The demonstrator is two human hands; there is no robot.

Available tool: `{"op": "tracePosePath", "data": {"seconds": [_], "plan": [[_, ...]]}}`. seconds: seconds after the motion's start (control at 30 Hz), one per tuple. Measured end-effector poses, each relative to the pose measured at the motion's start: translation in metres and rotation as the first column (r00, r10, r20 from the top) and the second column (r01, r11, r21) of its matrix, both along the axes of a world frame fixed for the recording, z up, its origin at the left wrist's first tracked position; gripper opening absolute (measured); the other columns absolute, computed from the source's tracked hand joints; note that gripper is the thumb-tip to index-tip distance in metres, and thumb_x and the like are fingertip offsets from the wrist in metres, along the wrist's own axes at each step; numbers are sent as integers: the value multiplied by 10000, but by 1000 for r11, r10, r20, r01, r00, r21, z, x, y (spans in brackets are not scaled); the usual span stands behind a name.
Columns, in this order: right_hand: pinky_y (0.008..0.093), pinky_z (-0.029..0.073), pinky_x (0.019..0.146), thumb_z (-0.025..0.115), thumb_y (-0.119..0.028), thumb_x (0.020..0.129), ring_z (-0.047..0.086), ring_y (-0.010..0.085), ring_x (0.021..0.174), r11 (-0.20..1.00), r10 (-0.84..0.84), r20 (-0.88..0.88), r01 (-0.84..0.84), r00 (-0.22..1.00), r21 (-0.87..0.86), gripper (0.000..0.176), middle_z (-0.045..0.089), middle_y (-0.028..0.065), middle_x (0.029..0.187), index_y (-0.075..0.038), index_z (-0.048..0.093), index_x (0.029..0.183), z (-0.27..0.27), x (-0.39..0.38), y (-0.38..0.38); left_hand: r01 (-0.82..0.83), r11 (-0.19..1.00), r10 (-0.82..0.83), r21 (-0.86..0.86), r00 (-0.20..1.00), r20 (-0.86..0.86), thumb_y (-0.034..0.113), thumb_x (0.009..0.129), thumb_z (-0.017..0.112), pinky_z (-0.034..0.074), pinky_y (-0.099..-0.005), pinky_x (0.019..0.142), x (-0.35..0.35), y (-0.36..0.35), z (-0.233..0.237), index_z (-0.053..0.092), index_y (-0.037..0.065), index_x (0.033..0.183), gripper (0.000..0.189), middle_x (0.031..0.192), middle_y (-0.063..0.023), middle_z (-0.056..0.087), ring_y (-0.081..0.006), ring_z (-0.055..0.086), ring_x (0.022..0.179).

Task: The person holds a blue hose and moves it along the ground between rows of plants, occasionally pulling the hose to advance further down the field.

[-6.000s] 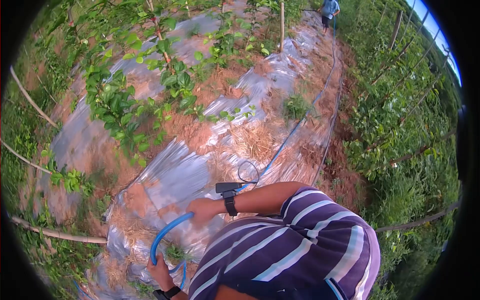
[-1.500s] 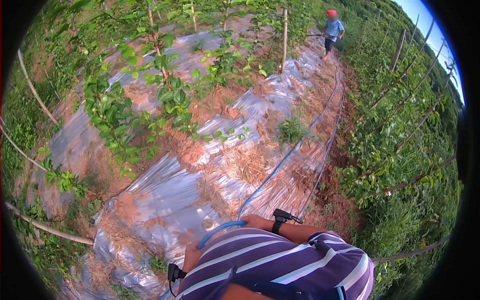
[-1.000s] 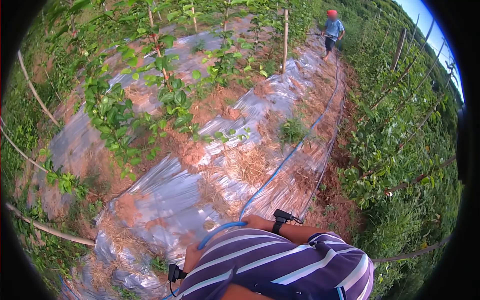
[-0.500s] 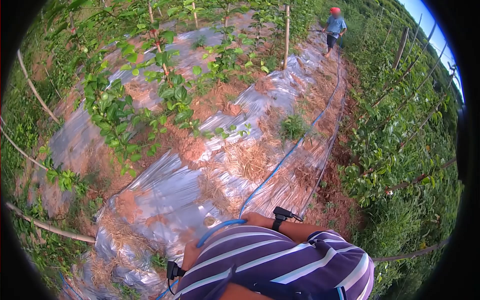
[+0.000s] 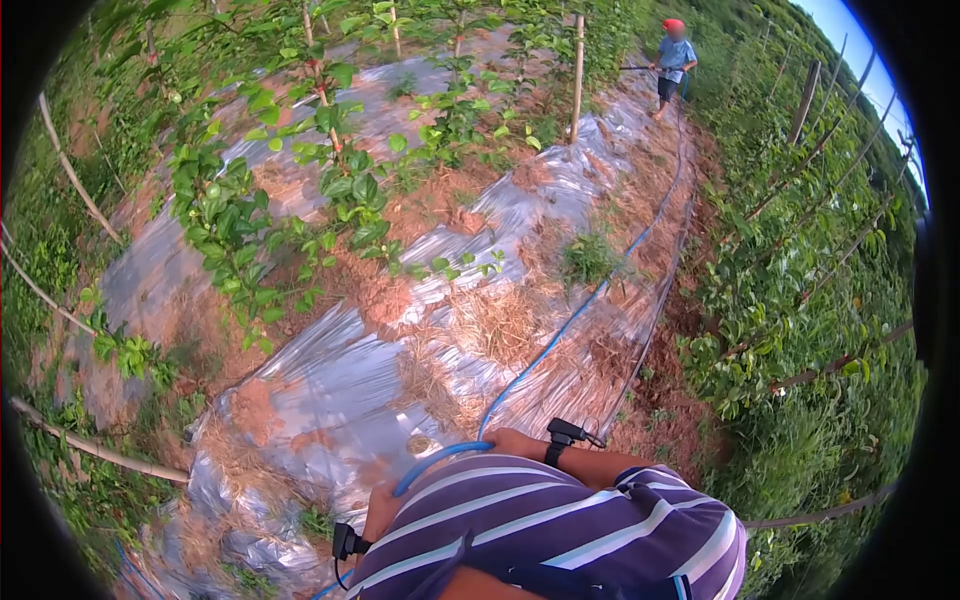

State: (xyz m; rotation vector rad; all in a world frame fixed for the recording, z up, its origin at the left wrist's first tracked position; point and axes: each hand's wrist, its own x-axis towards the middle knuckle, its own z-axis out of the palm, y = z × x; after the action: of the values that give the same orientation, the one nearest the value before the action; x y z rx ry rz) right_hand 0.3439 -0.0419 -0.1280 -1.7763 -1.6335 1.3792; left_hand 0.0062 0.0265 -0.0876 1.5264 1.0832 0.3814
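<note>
A blue hose (image 5: 545, 352) runs along the ground toward me and bends in front of my striped shirt. My right hand (image 5: 513, 442) is closed around it at the right end of the bend. At the other end, my left hand (image 5: 381, 506) is closed on the same hose. Both hands are partly covered by the shirt, so most fingers are hidden. Each wrist carries a strap with a small black device. A further stretch of hose shows below my left wrist.
Silvery plastic sheeting (image 5: 345, 375) with straw and reddish soil covers the ground. Leafy plants tied to stakes (image 5: 578, 80) stand at the left, and dense greenery (image 5: 800, 300) lines the right. Farther up the row stands a person (image 5: 673, 60) holding a dark rod.
The distant person's arms and rod have shifted, with the rod reaching further left. The hose on the ground has moved slightly. My hands keep nearly the same position.
</note>
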Motion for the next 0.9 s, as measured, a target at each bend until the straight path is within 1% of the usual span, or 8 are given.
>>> {"op": "tracePosePath", "data": {"seconds": [0.1, 0.2, 0.27, 0.4, 0.5, 0.57, 0.7, 0.9], "plan": [[411, 493, 759, 648, -422, 820, 654, 331, 861, 998, 20, 20, -21, 1000, 54, 366, 682, 177, 897, -96, 699, 978, -7, 0, -1, 26, 999, -24, 39, 997, -67, 175, 834, 710, 444, -315, 584, -2, 1, -3, 674, -25, 874, 207, 657, -57, 615, -99, 527, 637], [423, 493, 762, 644, -415, 820, 650, 341, 875, 1000, 6, 15, -7, 1000, 29, 355, 679, 178, 902, -100, 701, 972, -10, 0, -1, -4, 1000, 5, 19, 999, -49, 182, 831, 713, 440, -314, 581, 2, -3, 7, 672, -24, 861, 212, 653, -50, 607, -98, 522, 638], [425, 493, 762, 642, -417, 821, 649, 344, 875, 998, 35, 49, -37, 998, 57, 359, 680, 177, 906, -102, 700, 982, -12, 1, 0, -8, 1000, 8, 4, 999, -40, 183, 831, 713, 441, -315, 583, 0, -2, -3, 675, -23, 867, 212, 654, -49, 606, -99, 522, 639], [424, 492, 759, 641, -417, 821, 649, 344, 873, 999, 19, 15, -20, 1000, 50, 363, 680, 177, 901, -100, 698, 989, -9, 1, -1, -15, 1000, 15, -13, 1000, -9, 189, 829, 716, 445, -317, 588, -1, -2, -9, 682, -19, 889, 219, 657, -59, 610, -101, 526, 640], [419, 492, 755, 641, -415, 822, 651, 340, 870, 999, 17, 10, -17, 1000, 35, 363, 680, 176, 897, -101, 696, 995, -8, 1, -1, -11, 1000, 11, 8, 999, -50, 197, 829, 719, 448, -318, 590, 1, -2, -4, 685, -16, 898, 227, 657, -73, 611, -102, 530, 640], [415, 491, 752, 639, -412, 825, 652, 332, 863, 1000, -11, -40, 11, 999, 10, 360, 679, 178, 893, -101, 697, 997, -4, 0, -2, -13, 1000, 13, -1, 999, -35, 200, 828, 720, 448, -319, 589, -2, -1, -16, 685, -16, 898, 230, 657, -78, 612, -103, 531, 639], [408, 492, 760, 638, -412, 828, 657, 324, 859, 1000, 0, -3, 0, 1000, 11, 364, 682, 180, 900, -103, 697, 1012, -7, 1, -2, -31, 999, 30, -45, 999, -17, 209, 826, 725, 447, -324, 581, -5, -2, -28, 684, -21, 888, 241, 652, -85, 614, -106, 531, 632], [399, 497, 771, 642, -416, 832, 663, 315, 866, 999, -11, -42, 10, 999, -38, 378, 688, 182, 915, -105, 699, 1038, 7, -1, -4, -13, 1000, 14, 19, 997, -70, 227, 824, 732, 444, -330, 568, 2, -4, 0, 682, -32, 858, 266, 630, -102, 606, -106, 526, 620]]}}
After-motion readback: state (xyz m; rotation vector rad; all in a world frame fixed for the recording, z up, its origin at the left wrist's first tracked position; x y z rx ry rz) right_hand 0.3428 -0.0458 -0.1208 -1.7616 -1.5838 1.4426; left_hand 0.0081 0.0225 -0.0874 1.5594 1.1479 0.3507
